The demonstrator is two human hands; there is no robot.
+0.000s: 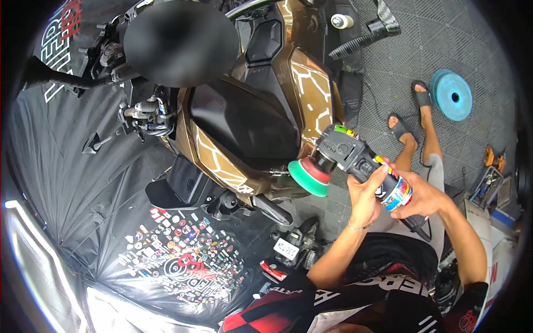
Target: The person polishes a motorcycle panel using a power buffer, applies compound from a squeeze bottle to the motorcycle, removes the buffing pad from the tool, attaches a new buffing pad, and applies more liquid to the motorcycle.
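Note:
My left hand (365, 198), a bracelet on its wrist, grips the body of a corded polisher (350, 152) near its middle. My right hand (419, 194) is wrapped round the polisher's sticker-covered rear handle. A green foam pad (308, 178) on a red backing plate faces left and down, close to the rear end of a brown-gold scooter (317, 91). Whether the pad touches the bodywork I cannot tell. White crackle-like lines run along the scooter's side panels, and its black seat (241, 119) lies between them. A blurred dark oval hides part of the scooter's front.
A blue round disc (451, 95) lies on the grey tiled floor beside my sandalled feet. A white-capped container (342, 21) and a black ribbed hose (355, 46) are beyond the scooter. Tools and boxes (491, 186) stand at right. A sticker-printed black sheet (183, 261) hangs at left.

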